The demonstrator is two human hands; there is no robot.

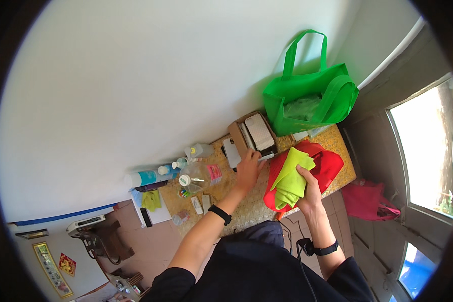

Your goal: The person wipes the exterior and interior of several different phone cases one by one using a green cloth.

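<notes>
My right hand (310, 194) grips a folded yellow-green cloth (292, 177), thumb on top. The cloth is above a red fabric bag (330, 166) that lies at the table's front edge. My left hand (248, 171) is at the near side of an open cardboard box (238, 136), its fingertips at the box's lower edge. Whether those fingers hold anything is hidden. A pale textured case (259, 131) lies in the box among other flat items. Left of the box is a white phone-like slab (232, 153).
A green tote bag (275, 102) with clear plastic inside stands behind, against the wall. Leftward on the patterned table (245, 207) are a large clear jug (200, 177), a grey-white bottle (202, 150), pump bottles (180, 163) and two white remote-like items (197, 205). A pink bag (368, 200) hangs by the door.
</notes>
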